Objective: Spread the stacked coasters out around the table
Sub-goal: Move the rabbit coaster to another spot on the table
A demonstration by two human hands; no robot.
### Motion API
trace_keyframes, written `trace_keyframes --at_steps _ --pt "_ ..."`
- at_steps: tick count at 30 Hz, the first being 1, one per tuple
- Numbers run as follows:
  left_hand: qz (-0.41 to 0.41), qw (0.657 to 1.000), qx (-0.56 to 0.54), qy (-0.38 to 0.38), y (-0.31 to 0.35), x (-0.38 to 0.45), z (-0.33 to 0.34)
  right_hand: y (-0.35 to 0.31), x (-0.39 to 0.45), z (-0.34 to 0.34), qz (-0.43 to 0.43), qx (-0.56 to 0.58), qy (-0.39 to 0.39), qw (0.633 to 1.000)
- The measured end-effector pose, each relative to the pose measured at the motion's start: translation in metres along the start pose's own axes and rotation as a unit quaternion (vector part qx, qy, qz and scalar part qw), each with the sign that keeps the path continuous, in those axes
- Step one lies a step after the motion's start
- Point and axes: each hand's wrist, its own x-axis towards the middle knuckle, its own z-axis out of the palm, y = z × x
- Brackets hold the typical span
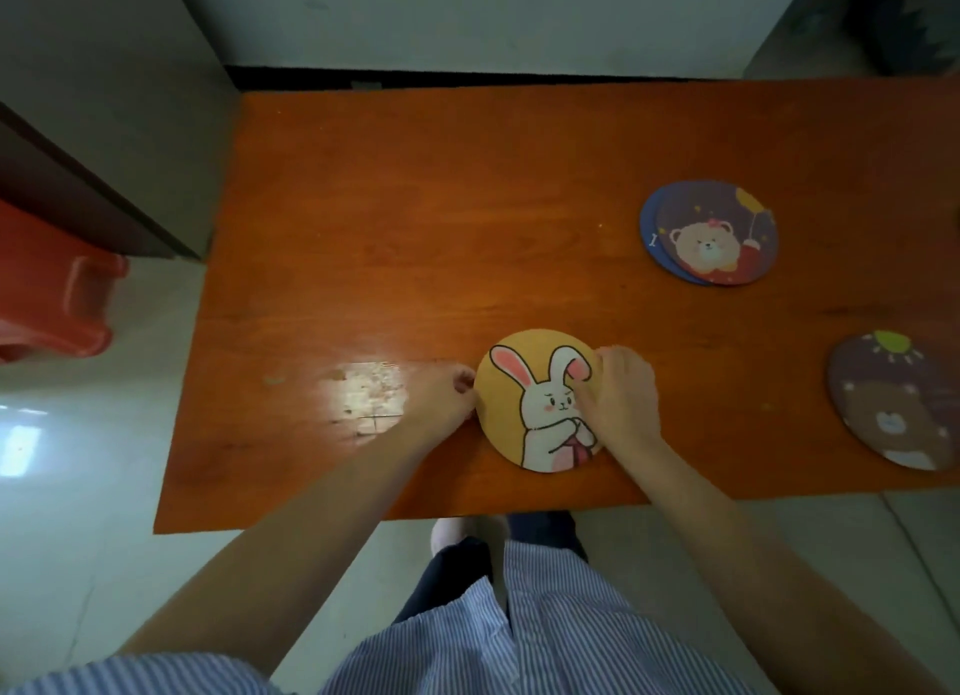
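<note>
- An orange wooden table (415, 200) fills most of the view, with a worn, shiny patch near its front left.
- A red plastic stool (49, 289) stands on the pale floor to the left of the table.
- A brown bear coaster (891, 403) lies flat near the table's right end, well apart from the hands.
- A small stack of coasters (711, 231) sits toward the far right; the top one shows a teddy bear with a balloon and sits slightly off a blue one beneath.
- A yellow rabbit coaster (530, 398) lies flat near the front edge, between both hands.
- The right hand (621, 398) rests over the coaster's right side, fingers curled down onto it; whether it pinches the edge I cannot tell.
- The left hand (449, 398) touches the coaster's left rim with loosely curled fingertips, gripping nothing visibly.
</note>
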Motion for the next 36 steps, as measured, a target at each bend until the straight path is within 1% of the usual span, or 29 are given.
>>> trace_keyframes --at_steps 1,2,3,6,8,14,19,22,25,28,30,32,36 --pt "0.013 0.999 0.028 -0.008 0.002 -0.001 0.0 -0.001 0.006 -0.002 0.062 0.0 -0.018 0.998" --pt "0.021 0.999 0.046 -0.011 0.003 -0.001 0.001 -0.002 0.01 -0.004 0.105 0.02 -0.04 0.993" --pt "0.022 0.998 0.054 -0.009 0.004 -0.002 0.002 -0.002 0.015 -0.003 0.127 0.04 -0.054 0.99" --pt "0.015 0.998 0.064 0.005 0.003 -0.006 0.008 0.002 0.019 -0.008 0.173 0.084 -0.076 0.978" --pt "0.005 0.998 0.056 0.022 0.002 -0.008 0.014 0.004 0.018 -0.012 0.173 0.092 -0.081 0.977" --pt "-0.02 0.997 0.024 0.076 0.003 -0.015 0.025 0.008 0.019 -0.016 0.115 0.093 -0.03 0.988" --pt "-0.017 0.993 0.036 0.107 0.007 -0.019 0.028 0.018 0.024 -0.012 0.085 0.076 -0.044 0.993" --pt "-0.025 0.991 0.083 0.107 0.009 -0.018 0.031 0.022 0.023 -0.011 0.056 0.056 -0.053 0.995" --pt "-0.032 0.981 0.169 0.093 0.01 -0.019 0.033 0.019 0.018 -0.011 -0.003 -0.017 -0.058 0.998" --pt "-0.033 0.974 0.206 0.085 0.008 -0.022 0.029 0.012 0.014 -0.008 -0.082 -0.123 -0.074 0.986" --pt "-0.033 0.97 0.225 0.09 -0.001 -0.024 0.018 -0.003 0.014 -0.003 -0.123 -0.144 -0.097 0.977" --pt "-0.032 0.964 0.248 0.096 -0.017 -0.027 -0.002 -0.029 0.013 0.006 -0.166 -0.135 -0.113 0.97" --pt "-0.05 0.946 0.292 0.129 -0.068 -0.038 -0.063 -0.103 0.013 0.029 -0.242 -0.115 -0.142 0.953"
